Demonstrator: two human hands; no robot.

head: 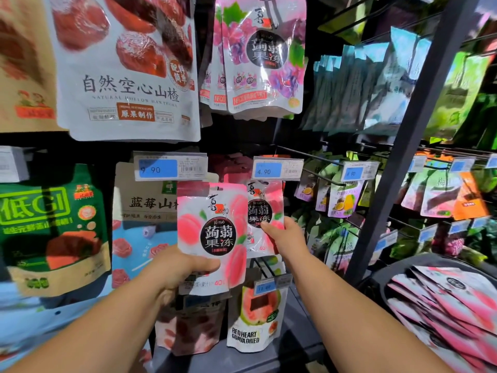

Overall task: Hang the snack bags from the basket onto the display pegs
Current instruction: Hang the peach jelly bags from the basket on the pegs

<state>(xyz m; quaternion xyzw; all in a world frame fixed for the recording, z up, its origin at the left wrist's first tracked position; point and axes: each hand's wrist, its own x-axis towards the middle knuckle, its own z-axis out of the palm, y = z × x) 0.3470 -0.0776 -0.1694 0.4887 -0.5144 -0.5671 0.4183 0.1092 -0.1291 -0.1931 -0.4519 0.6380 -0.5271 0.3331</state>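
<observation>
Just below the middle of the view, the left hand (pixel 185 267) grips a glossy pink-and-white peach jelly pouch (pixel 212 230) by its lower part, thumb across the front and fingers hidden behind. The pouch is upright, its top just under the blue-and-white 9.90 price tag (pixel 170 166) at its eleven o'clock. It covers the right edge of a brown kraft blueberry hawthorn bag (pixel 142 211) at its nine o'clock. It also overlaps the left side of a second peach jelly pouch (pixel 265 211) at its two o'clock. The right hand (pixel 285 235) pinches that second pouch at its lower right edge, thumb in front. Its top sits just below the blue 4.90 price tag (pixel 277 169); whether it is on a peg cannot be told. At five o'clock in the view, a dark basket (pixel 376 278) holds a heap of the same pink pouches (pixel 443 300). A dark metal upright post (pixel 403 157) slants between the basket and the pegs at three o'clock. Below the hands at six o'clock hangs a white red-heart guava pouch (pixel 255 316). A large white hawthorn bag (pixel 126 68) fills eleven o'clock, purple grape jelly pouches (pixel 265 55) hang at twelve, and a green low-GI bag (pixel 51 224) sits at nine.
</observation>
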